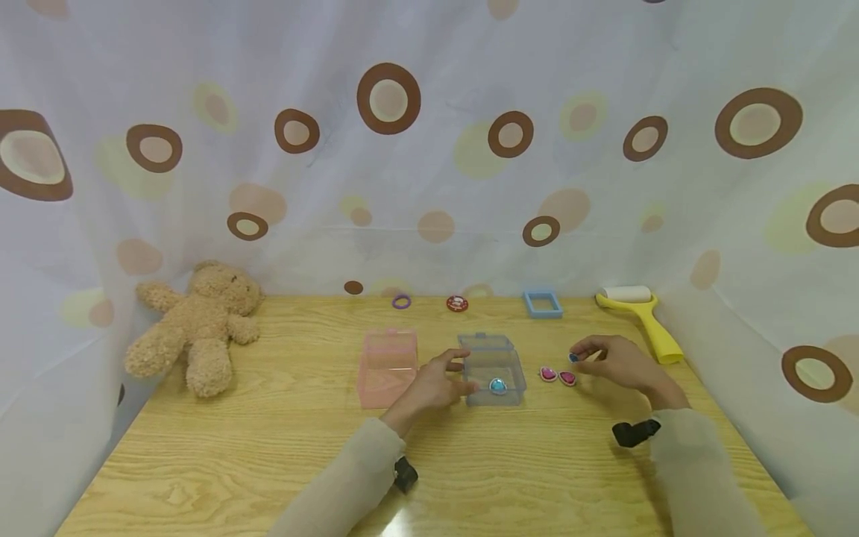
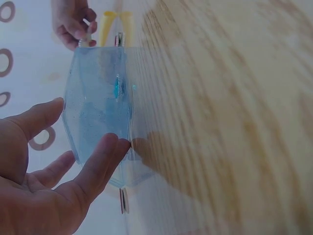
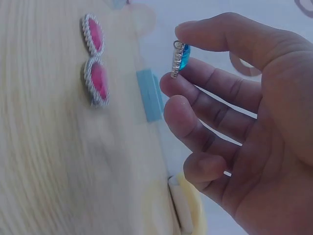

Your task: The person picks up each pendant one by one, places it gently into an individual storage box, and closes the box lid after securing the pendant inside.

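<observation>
far left there's a tan teddy bear (image 1: 201, 321) flopped at the back of the bench (image 1: 510, 477), well clear of both hands. then comes a translucent pink box (image 1: 385, 388), with a purple ring (image 1: 401, 307) behind it.

next is the left grip (image 1: 435, 384): open, fingers loosely spread, resting against the left side of a clear bluish box (image 1: 513, 397). can't tell how hard it's pressing. imo a light brace is plenty here, since a box that thin probably skids if you shove it, and i'd have the fingertips out of the opening. one teal gem charm (image 1: 498, 385) lies inside, near the front wall. behind the box there's a red patterned disc (image 1: 458, 303), then further right a light blue square frame (image 1: 543, 314).

two pink gem charms (image 1: 548, 374) lie side by side on the bench right of the box. just past them the right grip (image 1: 614, 362) pinches a blue gem charm (image 3: 183, 56) by its edge, thumb above and fingertip below, held up off the bench. edge pinch seems smart to me: firm but not squeezy, or that slick stone might pop out. far right, a yellow-handled lint roller (image 1: 644, 309).
</observation>
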`<state>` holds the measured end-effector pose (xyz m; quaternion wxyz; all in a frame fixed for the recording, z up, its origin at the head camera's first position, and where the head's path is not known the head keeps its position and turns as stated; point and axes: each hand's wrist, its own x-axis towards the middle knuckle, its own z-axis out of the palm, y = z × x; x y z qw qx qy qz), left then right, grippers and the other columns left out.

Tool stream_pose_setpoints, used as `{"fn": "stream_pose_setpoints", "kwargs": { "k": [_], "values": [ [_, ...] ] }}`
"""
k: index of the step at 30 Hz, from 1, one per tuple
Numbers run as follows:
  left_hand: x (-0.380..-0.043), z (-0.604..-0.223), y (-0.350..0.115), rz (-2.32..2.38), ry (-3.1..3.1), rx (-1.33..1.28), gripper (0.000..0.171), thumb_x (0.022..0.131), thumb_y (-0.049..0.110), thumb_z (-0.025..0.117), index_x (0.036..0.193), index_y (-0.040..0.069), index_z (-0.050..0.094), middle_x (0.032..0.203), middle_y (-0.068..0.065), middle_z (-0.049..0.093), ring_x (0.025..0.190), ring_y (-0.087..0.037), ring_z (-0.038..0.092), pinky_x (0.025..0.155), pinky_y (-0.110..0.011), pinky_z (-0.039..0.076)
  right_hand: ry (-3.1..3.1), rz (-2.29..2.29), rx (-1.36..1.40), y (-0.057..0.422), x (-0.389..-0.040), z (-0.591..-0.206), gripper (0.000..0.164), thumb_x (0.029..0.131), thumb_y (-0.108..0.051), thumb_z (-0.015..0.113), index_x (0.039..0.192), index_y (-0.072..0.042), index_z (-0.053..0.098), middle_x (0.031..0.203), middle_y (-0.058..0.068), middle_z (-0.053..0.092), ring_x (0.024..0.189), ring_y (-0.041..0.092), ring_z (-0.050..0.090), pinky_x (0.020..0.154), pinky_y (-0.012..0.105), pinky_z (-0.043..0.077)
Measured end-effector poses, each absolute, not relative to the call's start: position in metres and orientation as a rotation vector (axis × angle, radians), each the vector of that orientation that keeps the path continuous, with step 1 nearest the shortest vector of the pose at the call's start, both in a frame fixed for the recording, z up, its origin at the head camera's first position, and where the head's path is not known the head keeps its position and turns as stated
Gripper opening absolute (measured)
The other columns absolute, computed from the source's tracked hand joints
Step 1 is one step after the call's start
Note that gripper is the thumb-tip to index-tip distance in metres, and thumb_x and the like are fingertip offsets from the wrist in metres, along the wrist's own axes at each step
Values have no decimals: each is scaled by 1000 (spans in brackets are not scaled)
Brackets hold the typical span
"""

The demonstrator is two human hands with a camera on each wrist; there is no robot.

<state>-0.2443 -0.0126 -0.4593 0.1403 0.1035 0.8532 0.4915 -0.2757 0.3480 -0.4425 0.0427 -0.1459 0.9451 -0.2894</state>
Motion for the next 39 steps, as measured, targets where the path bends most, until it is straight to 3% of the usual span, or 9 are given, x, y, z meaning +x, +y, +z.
{"fn": "stream_pose_setpoints", "kwargs": {
  "k": [22, 28, 32, 36, 39],
  "values": [
    [-245, -462, -13, 1433, 2460, 290, 65, 91, 29, 75, 148, 23, 46, 143, -14, 58, 129, -37, 57, 100, -49, 51, 2811, -972, -532, 287, -288, -434, 30, 90, -31, 74, 117, -19, 69, 108, 5, 69, 78, 17, 63, 62, 30, 52],
    [-245, -460, -12, 1415, 2473, 286, 64, 90, 28, 75, 147, 22, 47, 142, -14, 59, 129, -37, 57, 99, -48, 51, 2794, -975, -594, 271, -290, -434, 32, 90, -30, 74, 119, -17, 69, 111, 5, 69, 75, 15, 64, 60, 29, 52],
    [-246, -460, -12, 1417, 2471, 278, 64, 90, 29, 75, 147, 23, 47, 141, -13, 59, 129, -37, 57, 100, -49, 50, 2747, -1022, -638, 262, -291, -436, 34, 90, -27, 74, 121, -13, 68, 113, 8, 69, 69, 20, 64, 56, 28, 51],
    [-246, -460, -12, 1412, 2477, 269, 63, 90, 30, 75, 147, 24, 48, 141, -13, 60, 129, -36, 57, 103, -50, 49, 2682, -1055, -631, 254, -291, -437, 36, 91, -24, 73, 124, -11, 67, 114, 9, 67, 52, 17, 52, 44, 27, 42],
    [-245, -460, -12, 1413, 2474, 263, 63, 90, 30, 75, 147, 24, 48, 141, -13, 60, 128, -36, 58, 103, -50, 49, 2646, -1057, -622, 247, -290, -437, 34, 92, -22, 71, 124, -12, 67, 114, 8, 67, 48, 12, 42, 42, 27, 39]
  ]
}}
